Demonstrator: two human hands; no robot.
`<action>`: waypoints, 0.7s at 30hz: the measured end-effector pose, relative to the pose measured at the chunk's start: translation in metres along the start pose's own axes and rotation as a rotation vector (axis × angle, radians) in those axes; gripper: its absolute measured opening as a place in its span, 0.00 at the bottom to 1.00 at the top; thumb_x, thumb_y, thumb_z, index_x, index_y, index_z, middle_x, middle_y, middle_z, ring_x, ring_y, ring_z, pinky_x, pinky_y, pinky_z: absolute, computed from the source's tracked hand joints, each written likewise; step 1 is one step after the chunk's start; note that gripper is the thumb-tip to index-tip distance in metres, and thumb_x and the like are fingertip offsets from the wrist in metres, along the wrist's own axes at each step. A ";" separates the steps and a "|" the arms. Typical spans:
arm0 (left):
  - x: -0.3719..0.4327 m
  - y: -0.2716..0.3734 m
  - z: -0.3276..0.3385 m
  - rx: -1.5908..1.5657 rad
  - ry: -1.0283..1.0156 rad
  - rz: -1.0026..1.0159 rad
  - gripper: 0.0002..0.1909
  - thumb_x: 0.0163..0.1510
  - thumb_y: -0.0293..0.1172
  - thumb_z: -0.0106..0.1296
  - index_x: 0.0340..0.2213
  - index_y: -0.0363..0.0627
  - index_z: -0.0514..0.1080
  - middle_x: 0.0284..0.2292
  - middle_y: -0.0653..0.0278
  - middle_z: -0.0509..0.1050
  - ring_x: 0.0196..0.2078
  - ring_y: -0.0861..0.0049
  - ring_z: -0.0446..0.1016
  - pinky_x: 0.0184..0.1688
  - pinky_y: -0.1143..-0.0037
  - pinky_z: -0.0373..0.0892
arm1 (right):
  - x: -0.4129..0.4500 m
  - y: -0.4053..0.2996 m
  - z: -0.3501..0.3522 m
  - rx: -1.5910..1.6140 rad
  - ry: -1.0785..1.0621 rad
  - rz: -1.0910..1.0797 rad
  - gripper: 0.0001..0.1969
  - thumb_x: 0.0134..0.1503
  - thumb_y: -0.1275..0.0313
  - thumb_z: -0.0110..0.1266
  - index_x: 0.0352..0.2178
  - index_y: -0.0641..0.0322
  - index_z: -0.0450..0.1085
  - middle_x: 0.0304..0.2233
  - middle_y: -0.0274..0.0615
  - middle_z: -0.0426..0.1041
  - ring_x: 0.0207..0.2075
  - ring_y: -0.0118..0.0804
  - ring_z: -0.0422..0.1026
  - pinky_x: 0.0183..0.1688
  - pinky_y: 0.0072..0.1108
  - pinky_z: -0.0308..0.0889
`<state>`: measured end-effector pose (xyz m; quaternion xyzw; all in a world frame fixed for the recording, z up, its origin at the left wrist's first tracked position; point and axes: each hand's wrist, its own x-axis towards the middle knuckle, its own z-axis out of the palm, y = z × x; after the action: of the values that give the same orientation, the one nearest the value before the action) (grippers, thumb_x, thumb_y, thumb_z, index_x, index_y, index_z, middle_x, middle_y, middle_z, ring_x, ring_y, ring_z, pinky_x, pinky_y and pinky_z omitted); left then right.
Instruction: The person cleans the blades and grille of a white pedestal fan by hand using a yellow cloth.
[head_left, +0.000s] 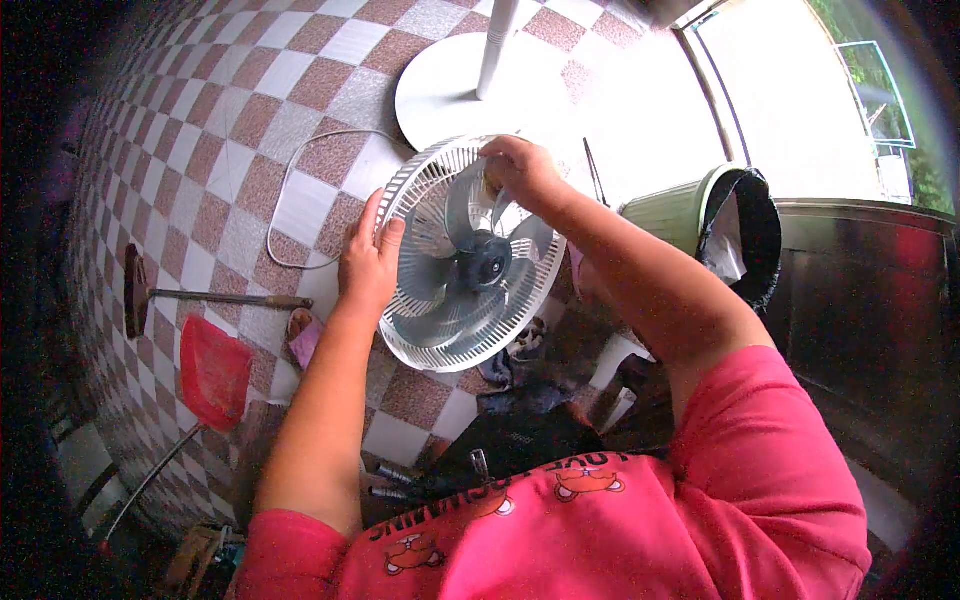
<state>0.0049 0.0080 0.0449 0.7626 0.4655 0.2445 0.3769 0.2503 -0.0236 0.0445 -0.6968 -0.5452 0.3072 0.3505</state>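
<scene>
An electric fan's head, with a white slatted rear grille (405, 349) and translucent grey blades (427, 326), is in front of me; no front grille covers the blades. My left hand (371, 259) holds the grille's left rim, with the thumb on its inner side. At the upper part of the fan, my right hand (521, 172) has its fingers curled at the top blade, near the rim. Something small and yellowish-brown shows under those fingers, too hidden to name. A round white base (439, 90) with an upright pole stands on the floor beyond the fan.
A white cable (271, 217) curves over the checkered tile floor. On the left lie a broom (136, 289) and a red dustpan (216, 371), with a pink slipper (305, 341) nearby. A green bin (667, 214) with a black liner lies tilted at right, beside a dark metal-like panel (847, 300).
</scene>
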 end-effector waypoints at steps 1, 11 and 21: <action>0.000 -0.002 -0.002 0.018 0.002 -0.003 0.25 0.50 0.48 0.39 0.48 0.50 0.56 0.34 0.47 0.66 0.37 0.55 0.65 0.39 0.67 0.61 | -0.005 -0.007 -0.009 0.007 -0.064 0.003 0.07 0.48 0.76 0.45 0.29 0.68 0.67 0.21 0.44 0.69 0.22 0.30 0.68 0.23 0.21 0.64; 0.000 -0.005 -0.005 0.067 -0.003 -0.036 0.26 0.50 0.49 0.38 0.48 0.50 0.56 0.34 0.47 0.66 0.36 0.56 0.65 0.38 0.67 0.61 | -0.014 0.004 -0.082 0.020 -0.186 0.267 0.10 0.49 0.72 0.43 0.31 0.67 0.68 0.16 0.36 0.64 0.15 0.23 0.60 0.17 0.16 0.58; 0.004 0.003 -0.003 0.087 -0.003 -0.020 0.25 0.50 0.48 0.38 0.48 0.51 0.55 0.33 0.47 0.66 0.35 0.55 0.65 0.37 0.66 0.61 | 0.022 -0.064 -0.041 -0.667 -0.705 0.244 0.09 0.44 0.73 0.46 0.27 0.66 0.70 0.25 0.48 0.71 0.25 0.42 0.71 0.28 0.24 0.66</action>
<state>0.0062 0.0119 0.0494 0.7739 0.4827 0.2192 0.3464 0.2537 0.0017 0.1191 -0.6834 -0.6134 0.3718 -0.1356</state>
